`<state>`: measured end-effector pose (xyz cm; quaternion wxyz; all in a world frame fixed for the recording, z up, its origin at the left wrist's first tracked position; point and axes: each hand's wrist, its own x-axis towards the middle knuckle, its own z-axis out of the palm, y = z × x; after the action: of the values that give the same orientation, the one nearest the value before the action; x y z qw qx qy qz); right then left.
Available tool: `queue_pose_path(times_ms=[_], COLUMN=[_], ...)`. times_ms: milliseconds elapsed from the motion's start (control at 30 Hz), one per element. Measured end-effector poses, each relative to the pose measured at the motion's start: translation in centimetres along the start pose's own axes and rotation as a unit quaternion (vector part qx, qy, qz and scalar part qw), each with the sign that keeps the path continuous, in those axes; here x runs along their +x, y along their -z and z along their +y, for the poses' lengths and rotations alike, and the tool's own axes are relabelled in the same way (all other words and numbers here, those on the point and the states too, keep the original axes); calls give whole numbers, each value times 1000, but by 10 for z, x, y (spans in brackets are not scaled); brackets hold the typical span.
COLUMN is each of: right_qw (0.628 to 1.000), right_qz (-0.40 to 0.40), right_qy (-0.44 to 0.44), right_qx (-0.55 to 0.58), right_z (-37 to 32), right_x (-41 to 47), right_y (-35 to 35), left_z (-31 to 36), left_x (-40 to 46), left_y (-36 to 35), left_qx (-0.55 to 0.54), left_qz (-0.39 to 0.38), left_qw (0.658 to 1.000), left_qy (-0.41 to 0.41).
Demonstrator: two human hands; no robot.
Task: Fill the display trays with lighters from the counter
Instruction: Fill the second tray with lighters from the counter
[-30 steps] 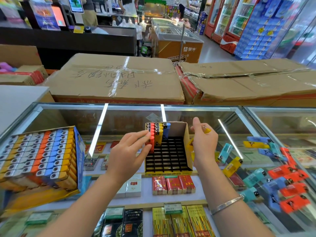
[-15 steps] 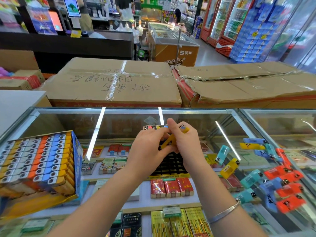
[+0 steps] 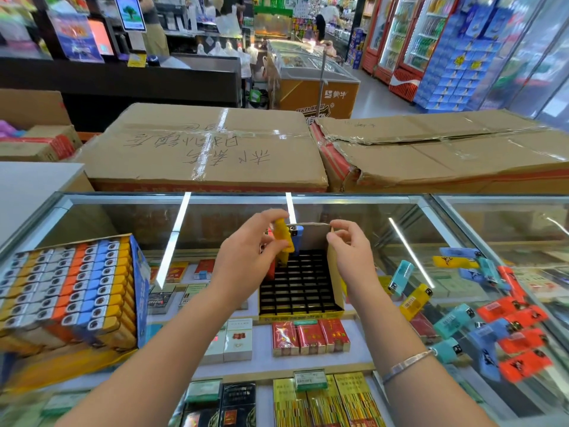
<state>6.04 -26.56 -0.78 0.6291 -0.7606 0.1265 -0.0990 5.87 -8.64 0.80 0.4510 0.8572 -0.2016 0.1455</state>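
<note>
A yellow cardboard display tray with a black slotted grid stands on the glass counter, mostly empty, with a few lighters in its far left slots. My left hand grips a yellow lighter upright over those far slots, beside a blue lighter. My right hand hovers at the tray's right wall with fingers loosely curled, holding nothing that I can see. Loose lighters in teal, yellow, blue and red lie scattered on the glass to the right.
A full tray of lighters leans on the counter at the left. Large cardboard boxes sit behind the glass counter. Cigarette packs show under the glass. Shop coolers and a freezer stand farther back.
The yellow lighter passed from my right hand to my left hand. My hands, joined over the tray half a second ago, have separated, the right moving to the tray's right wall.
</note>
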Motion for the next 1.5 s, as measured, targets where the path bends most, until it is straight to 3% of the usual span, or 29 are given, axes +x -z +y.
queue_pose_path(times_ms=[367, 533, 1133, 1500], right_qw=[1000, 1000, 1000, 999], right_qz=[-7, 3, 18, 38], right_qy=[-18, -16, -7, -24], right_qx=[1, -6, -21, -15], right_z=[11, 14, 17, 5], right_x=[1, 2, 4, -10], right_y=[-4, -4, -4, 15], left_z=[-4, 2, -4, -10], left_x=[-3, 0, -9, -12], left_y=[-6, -8, -17, -21], left_qx=[129, 178, 188, 171], left_qz=[-29, -14, 9, -59], left_qw=[988, 981, 980, 983], left_qy=[-85, -77, -58, -41])
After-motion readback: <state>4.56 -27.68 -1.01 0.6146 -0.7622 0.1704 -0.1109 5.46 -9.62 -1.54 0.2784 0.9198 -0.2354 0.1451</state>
